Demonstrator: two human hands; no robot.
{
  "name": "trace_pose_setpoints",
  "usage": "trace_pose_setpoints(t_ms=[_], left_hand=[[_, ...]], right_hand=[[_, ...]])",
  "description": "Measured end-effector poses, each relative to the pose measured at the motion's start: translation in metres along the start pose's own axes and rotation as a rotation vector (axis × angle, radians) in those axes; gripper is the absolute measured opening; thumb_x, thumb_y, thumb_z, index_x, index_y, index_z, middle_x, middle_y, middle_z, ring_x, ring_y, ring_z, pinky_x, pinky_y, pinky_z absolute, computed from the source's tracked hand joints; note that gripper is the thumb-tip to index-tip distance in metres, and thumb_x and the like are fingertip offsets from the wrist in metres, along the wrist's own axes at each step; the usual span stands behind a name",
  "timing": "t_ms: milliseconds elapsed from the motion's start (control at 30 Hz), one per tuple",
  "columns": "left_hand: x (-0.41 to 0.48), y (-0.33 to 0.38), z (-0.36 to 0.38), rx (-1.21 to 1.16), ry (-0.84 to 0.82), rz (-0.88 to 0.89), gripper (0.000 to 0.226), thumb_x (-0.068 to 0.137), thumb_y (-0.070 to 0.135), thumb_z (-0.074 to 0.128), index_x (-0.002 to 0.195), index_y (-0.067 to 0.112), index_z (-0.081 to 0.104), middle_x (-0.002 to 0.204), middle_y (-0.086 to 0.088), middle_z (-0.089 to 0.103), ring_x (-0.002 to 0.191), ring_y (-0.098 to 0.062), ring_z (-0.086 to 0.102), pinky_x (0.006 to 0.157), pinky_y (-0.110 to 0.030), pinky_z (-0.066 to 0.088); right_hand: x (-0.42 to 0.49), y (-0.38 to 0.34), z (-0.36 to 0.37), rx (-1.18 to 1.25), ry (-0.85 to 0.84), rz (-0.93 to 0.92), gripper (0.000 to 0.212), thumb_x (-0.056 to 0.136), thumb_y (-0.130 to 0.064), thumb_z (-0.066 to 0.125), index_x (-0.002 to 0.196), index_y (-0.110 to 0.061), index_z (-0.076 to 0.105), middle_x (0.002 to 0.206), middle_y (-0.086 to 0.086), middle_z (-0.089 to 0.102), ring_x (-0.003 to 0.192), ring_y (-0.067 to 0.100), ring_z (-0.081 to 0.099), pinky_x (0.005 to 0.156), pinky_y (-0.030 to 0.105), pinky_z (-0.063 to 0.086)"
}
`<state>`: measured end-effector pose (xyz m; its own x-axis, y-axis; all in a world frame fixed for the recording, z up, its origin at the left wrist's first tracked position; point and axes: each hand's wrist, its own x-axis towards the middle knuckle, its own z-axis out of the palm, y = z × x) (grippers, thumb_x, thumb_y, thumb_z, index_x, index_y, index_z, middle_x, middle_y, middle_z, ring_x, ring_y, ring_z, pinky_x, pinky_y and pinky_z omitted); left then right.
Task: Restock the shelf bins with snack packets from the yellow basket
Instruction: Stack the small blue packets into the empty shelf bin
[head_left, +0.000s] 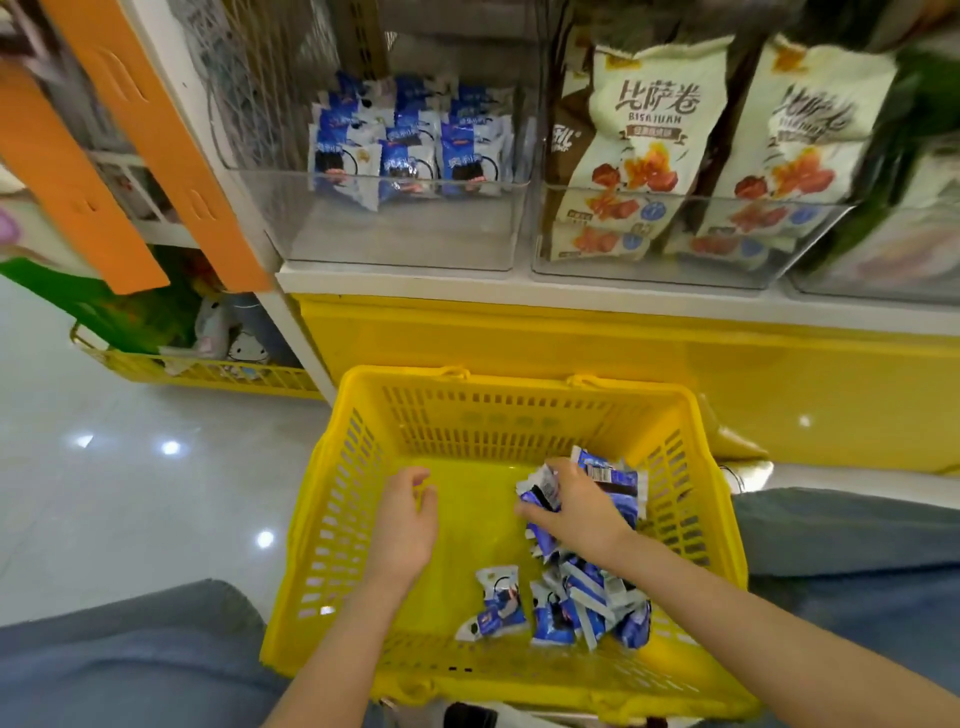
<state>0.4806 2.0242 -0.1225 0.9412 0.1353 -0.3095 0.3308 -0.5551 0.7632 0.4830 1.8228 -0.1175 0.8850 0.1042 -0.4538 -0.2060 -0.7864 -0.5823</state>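
Note:
A yellow basket (363, 457) stands on the floor below the shelf. Several small blue-and-white snack packets (582, 608) lie heaped in its right half, and one more packet (496, 605) lies apart near the middle. My right hand (576, 506) is down in the basket with its fingers curled round a bunch of packets (543, 488). My left hand (402, 522) hovers over the bare left part of the basket, fingers loosely bent, holding nothing. On the shelf above, a clear bin (405, 228) holds rows of the same blue packets at its back.
A second clear bin (670, 260) to the right holds large cream snack bags. Orange shelf brackets (156, 130) jut out at upper left. A low yellow rack (208, 371) with goods stands at left on a glossy floor. My knees flank the basket.

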Motion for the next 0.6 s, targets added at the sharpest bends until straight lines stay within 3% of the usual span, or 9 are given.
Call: trace_pose_setpoints(t_ms=[100, 167, 200, 300, 400, 533, 600], left_hand=[[-0.026, 0.013, 0.018, -0.333, -0.544, -0.205, 0.038, 0.095, 0.045, 0.038, 0.119, 0.020, 0.052, 0.118, -0.003, 0.058, 0.100, -0.016, 0.057, 0.082, -0.027, 0.045], [-0.038, 0.014, 0.026, -0.490, -0.661, -0.233, 0.046, 0.088, 0.058, 0.036, 0.119, 0.027, 0.053, 0.110, 0.001, 0.064, 0.096, -0.015, 0.064, 0.083, -0.033, 0.052], [-0.042, 0.013, 0.029, -0.551, -0.646, -0.236, 0.046, 0.087, 0.059, 0.038, 0.118, 0.028, 0.053, 0.109, 0.002, 0.066, 0.096, -0.015, 0.066, 0.084, -0.035, 0.054], [-0.047, 0.012, 0.032, -0.661, -0.561, -0.265, 0.041, 0.089, 0.051, 0.047, 0.118, 0.023, 0.052, 0.110, -0.002, 0.068, 0.095, -0.016, 0.068, 0.077, -0.037, 0.056], [-0.048, 0.009, 0.032, -0.702, -0.507, -0.267, 0.030, 0.092, 0.036, 0.052, 0.116, 0.019, 0.056, 0.101, -0.004, 0.072, 0.090, -0.021, 0.069, 0.071, -0.035, 0.057], [-0.045, 0.004, 0.033, -0.653, -0.401, -0.302, 0.023, 0.091, 0.025, 0.056, 0.113, 0.017, 0.058, 0.096, -0.002, 0.072, 0.090, -0.021, 0.069, 0.090, -0.046, 0.051], [-0.044, 0.001, 0.035, -0.643, -0.396, -0.314, 0.017, 0.092, 0.027, 0.054, 0.108, 0.022, 0.058, 0.094, 0.004, 0.072, 0.089, -0.014, 0.068, 0.088, -0.040, 0.051]], right_hand=[[-0.013, -0.017, 0.010, 0.326, -0.094, 0.122, 0.054, 0.087, -0.045, 0.060, 0.122, -0.012, 0.035, 0.097, -0.001, 0.050, 0.081, 0.006, 0.049, 0.063, 0.015, 0.040], [-0.019, -0.020, 0.018, 0.447, -0.069, 0.150, 0.036, 0.090, -0.042, 0.056, 0.103, -0.013, 0.040, 0.081, -0.004, 0.042, 0.071, 0.003, 0.045, 0.057, 0.013, 0.037], [-0.022, -0.021, 0.021, 0.481, -0.063, 0.137, 0.033, 0.092, -0.044, 0.052, 0.098, -0.014, 0.041, 0.080, -0.005, 0.042, 0.070, 0.004, 0.046, 0.060, 0.013, 0.037], [-0.033, -0.020, 0.031, 0.713, -0.034, 0.155, 0.037, 0.096, -0.048, 0.039, 0.112, -0.017, 0.055, 0.106, -0.005, 0.058, 0.097, 0.011, 0.060, 0.079, 0.019, 0.049], [-0.040, -0.012, 0.033, 0.811, 0.088, 0.134, 0.022, 0.098, -0.027, 0.045, 0.102, -0.015, 0.064, 0.102, 0.003, 0.068, 0.086, 0.011, 0.067, 0.067, 0.017, 0.053], [-0.030, 0.016, 0.024, 0.536, 0.212, 0.072, 0.016, 0.095, -0.020, 0.051, 0.109, -0.018, 0.060, 0.104, -0.005, 0.066, 0.100, 0.013, 0.063, 0.073, 0.010, 0.048], [-0.017, 0.041, 0.015, 0.296, 0.265, 0.089, 0.029, 0.095, -0.016, 0.052, 0.124, -0.012, 0.054, 0.116, -0.001, 0.062, 0.111, 0.016, 0.058, 0.085, 0.014, 0.044]])
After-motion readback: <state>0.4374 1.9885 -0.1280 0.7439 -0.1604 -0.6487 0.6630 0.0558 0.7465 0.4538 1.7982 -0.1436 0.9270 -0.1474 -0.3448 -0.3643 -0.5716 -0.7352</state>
